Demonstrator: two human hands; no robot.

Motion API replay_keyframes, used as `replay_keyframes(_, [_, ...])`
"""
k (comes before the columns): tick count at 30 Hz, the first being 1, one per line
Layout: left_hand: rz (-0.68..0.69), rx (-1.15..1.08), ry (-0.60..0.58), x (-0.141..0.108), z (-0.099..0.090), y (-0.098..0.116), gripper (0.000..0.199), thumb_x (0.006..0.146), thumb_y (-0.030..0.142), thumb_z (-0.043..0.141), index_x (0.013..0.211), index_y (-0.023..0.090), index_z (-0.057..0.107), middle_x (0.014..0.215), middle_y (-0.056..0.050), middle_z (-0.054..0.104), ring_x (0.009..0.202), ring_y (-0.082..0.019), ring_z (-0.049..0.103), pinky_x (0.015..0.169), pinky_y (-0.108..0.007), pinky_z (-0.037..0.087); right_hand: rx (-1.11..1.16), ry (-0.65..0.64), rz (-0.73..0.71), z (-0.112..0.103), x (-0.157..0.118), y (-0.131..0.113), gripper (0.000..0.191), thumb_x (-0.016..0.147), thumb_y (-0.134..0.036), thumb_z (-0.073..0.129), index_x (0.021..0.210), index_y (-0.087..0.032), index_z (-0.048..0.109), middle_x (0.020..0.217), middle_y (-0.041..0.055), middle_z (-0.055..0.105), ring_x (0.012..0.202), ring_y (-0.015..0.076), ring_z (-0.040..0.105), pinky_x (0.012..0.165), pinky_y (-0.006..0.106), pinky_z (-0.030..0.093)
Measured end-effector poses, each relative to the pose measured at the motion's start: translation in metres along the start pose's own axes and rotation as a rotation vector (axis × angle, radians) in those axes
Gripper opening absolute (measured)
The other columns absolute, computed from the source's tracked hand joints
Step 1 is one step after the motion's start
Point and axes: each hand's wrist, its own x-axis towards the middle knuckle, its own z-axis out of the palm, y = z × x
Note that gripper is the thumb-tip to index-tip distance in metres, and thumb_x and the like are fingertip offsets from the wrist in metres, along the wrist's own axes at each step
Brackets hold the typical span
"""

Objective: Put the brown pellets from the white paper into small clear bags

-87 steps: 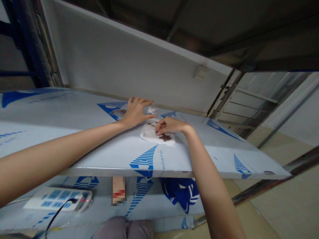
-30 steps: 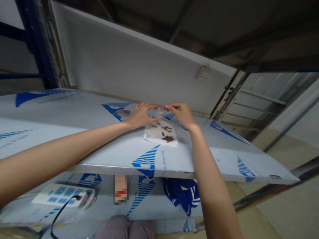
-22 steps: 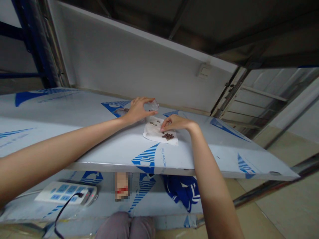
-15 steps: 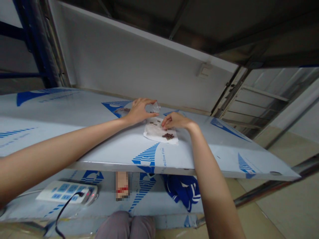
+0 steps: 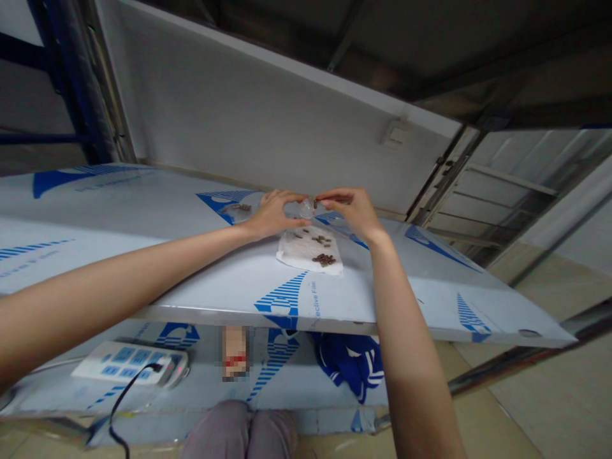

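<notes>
The left hand (image 5: 273, 214) curves in a wide C, thumb well apart from the fingers, with a small clear bag (image 5: 306, 208) held between their tips. The right hand (image 5: 354, 209) pinches a brown piece (image 5: 315, 203) between thumb and fingertips, right beside the bag's mouth; whether it touches the bag I cannot tell. Both hands are over the far part of the surface (image 5: 191, 261).

Just below them, toward the person, a white paper (image 5: 291, 256) lies flat on the surface. A dark pile (image 5: 324, 259) sits near its right front corner, with some lighter pieces (image 5: 324, 240) scattered behind. A second bag (image 5: 238, 209), with brown bits inside, lies on the surface left of the left hand.

On a shelf (image 5: 201, 376) underneath, a power strip (image 5: 127, 364) with a black cable (image 5: 113, 408) plugged in rests at left, and a blue cloth (image 5: 342, 363) with white stripes lies at right.
</notes>
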Motion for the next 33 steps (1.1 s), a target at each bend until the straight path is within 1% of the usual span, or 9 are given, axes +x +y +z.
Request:
replay_keyframes(7, [0.028, 0.002, -0.006, 0.002, 0.004, -0.004, 0.051, 0.073, 0.043, 0.068, 0.117, 0.021, 0.060, 0.123, -0.005, 0.060, 0.118, -0.025, 0.049, 0.103, -0.040, 0.031, -0.201, -0.026, -0.018, 0.010, 0.000, -0.001, 0.019, 0.072, -0.015, 0.064, 0.089, -0.019, 0.073, 0.081, 0.0040, 0.073, 0.075, 0.0173, 0.066, 0.073, 0.029, 0.048])
replay_keyframes(10, [0.020, 0.005, 0.003, 0.002, 0.005, -0.005, 0.051, 0.073, 0.044, 0.068, 0.119, 0.023, 0.060, 0.122, -0.005, 0.060, 0.119, -0.025, 0.048, 0.104, -0.040, 0.030, -0.271, 0.020, -0.033, 0.010, -0.001, -0.006, 0.023, 0.073, -0.019, 0.066, 0.095, -0.019, 0.071, 0.083, 0.0039, 0.072, 0.080, 0.0183, 0.066, 0.074, 0.029, 0.047])
replay_keyframes(14, [-0.014, 0.001, 0.007, 0.003, 0.003, -0.010, 0.051, 0.074, 0.046, 0.066, 0.119, 0.024, 0.059, 0.123, -0.004, 0.060, 0.120, -0.027, 0.047, 0.104, -0.044, 0.028, -0.355, 0.098, 0.008, -0.002, -0.002, -0.007, 0.017, 0.073, -0.025, 0.066, 0.089, -0.019, 0.071, 0.089, 0.0055, 0.072, 0.086, 0.0186, 0.063, 0.075, 0.030, 0.044])
replay_keyframes(16, [-0.036, 0.006, 0.025, 0.003, 0.002, -0.012, 0.050, 0.074, 0.046, 0.066, 0.119, 0.023, 0.059, 0.122, -0.005, 0.060, 0.120, -0.027, 0.047, 0.105, -0.044, 0.027, -0.320, -0.020, 0.052, -0.010, -0.004, -0.006, 0.013, 0.072, -0.026, 0.066, 0.082, -0.019, 0.072, 0.086, 0.0047, 0.072, 0.081, 0.0171, 0.062, 0.073, 0.029, 0.044])
replay_keyframes(21, [-0.045, -0.003, 0.038, 0.005, 0.001, -0.013, 0.048, 0.074, 0.040, 0.067, 0.117, 0.021, 0.060, 0.122, -0.006, 0.061, 0.119, -0.027, 0.047, 0.104, -0.045, 0.028, -0.194, -0.660, 0.166, -0.012, -0.009, 0.003, 0.013, 0.062, -0.027, 0.073, 0.074, -0.022, 0.074, 0.076, 0.0004, 0.071, 0.068, 0.0141, 0.061, 0.061, 0.026, 0.043])
replay_keyframes(24, [-0.046, 0.000, 0.047, 0.004, 0.002, -0.011, 0.046, 0.073, 0.038, 0.068, 0.115, 0.021, 0.062, 0.122, -0.007, 0.061, 0.120, -0.027, 0.047, 0.105, -0.044, 0.028, -0.209, -0.824, 0.234, -0.002, -0.009, 0.010, 0.009, 0.060, -0.023, 0.073, 0.069, -0.022, 0.074, 0.068, 0.0002, 0.070, 0.061, 0.0135, 0.059, 0.056, 0.026, 0.043])
replay_keyframes(26, [-0.052, 0.006, 0.046, 0.004, 0.001, -0.010, 0.045, 0.073, 0.038, 0.068, 0.115, 0.021, 0.062, 0.122, -0.007, 0.061, 0.120, -0.027, 0.048, 0.105, -0.044, 0.028, -0.216, -0.814, 0.264, 0.002, -0.008, 0.013, 0.004, 0.062, -0.021, 0.071, 0.065, -0.022, 0.073, 0.065, 0.0007, 0.069, 0.058, 0.0135, 0.059, 0.055, 0.026, 0.043])
replay_keyframes(28, [-0.057, 0.011, 0.041, 0.003, 0.001, -0.009, 0.045, 0.073, 0.038, 0.068, 0.115, 0.021, 0.061, 0.122, -0.007, 0.061, 0.120, -0.027, 0.047, 0.105, -0.044, 0.028, -0.215, -0.722, 0.257, 0.002, -0.007, 0.011, 0.004, 0.064, -0.021, 0.070, 0.066, -0.021, 0.074, 0.067, 0.0016, 0.070, 0.060, 0.0141, 0.059, 0.056, 0.027, 0.043])
replay_keyframes(33, [-0.017, 0.009, 0.021, 0.001, 0.000, -0.004, 0.049, 0.073, 0.040, 0.068, 0.118, 0.022, 0.060, 0.122, -0.006, 0.061, 0.119, -0.026, 0.048, 0.104, -0.043, 0.029, -0.225, -0.257, 0.122, -0.009, -0.004, -0.002, 0.010, 0.071, -0.025, 0.068, 0.075, -0.019, 0.074, 0.079, 0.0044, 0.071, 0.073, 0.0173, 0.061, 0.067, 0.030, 0.045])
